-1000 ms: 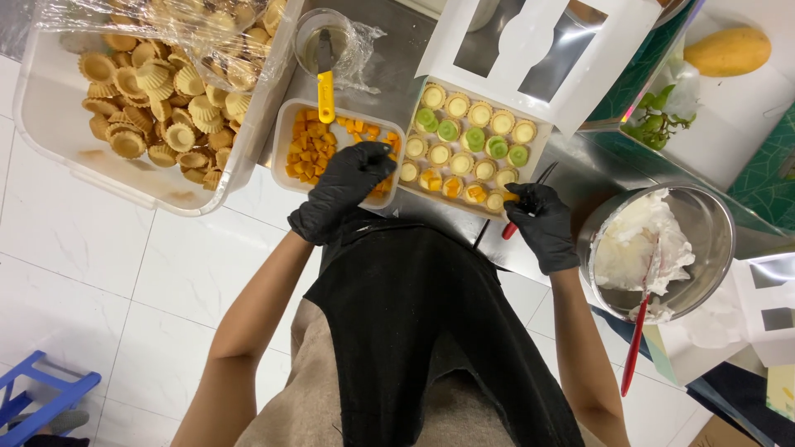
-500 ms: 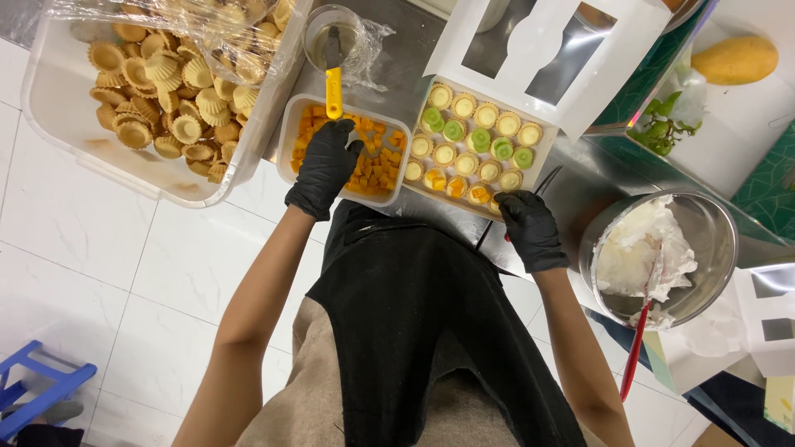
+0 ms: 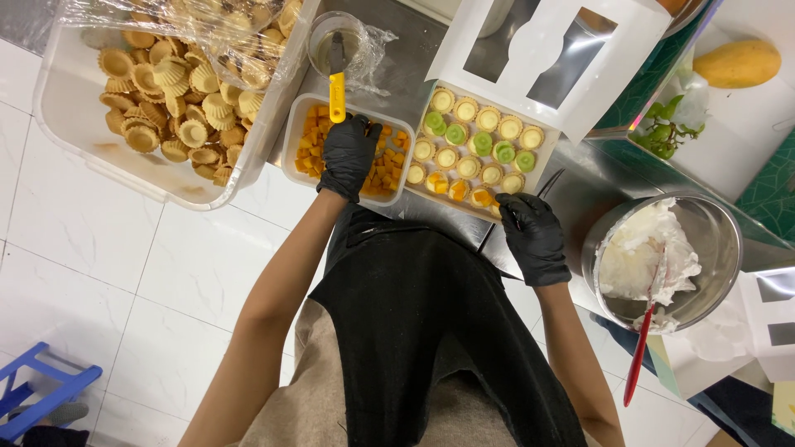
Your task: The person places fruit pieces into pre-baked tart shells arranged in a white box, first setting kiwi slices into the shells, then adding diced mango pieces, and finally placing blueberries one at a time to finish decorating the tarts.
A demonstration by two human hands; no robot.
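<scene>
The left hand (image 3: 349, 157) dips curled fingers into the tub of orange fruit cubes (image 3: 308, 141), its grip unclear, while the right hand (image 3: 535, 238) rests loosely closed on nothing beside the box of tarts (image 3: 474, 151), so topping bare tarts looks due next

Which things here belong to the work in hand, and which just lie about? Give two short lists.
In use:
left hand in the tub of orange fruit cubes
right hand at the box of small tarts

Lying about:
bin of empty tart shells
bowl of white cream
red spatula
yellow-handled knife
</scene>
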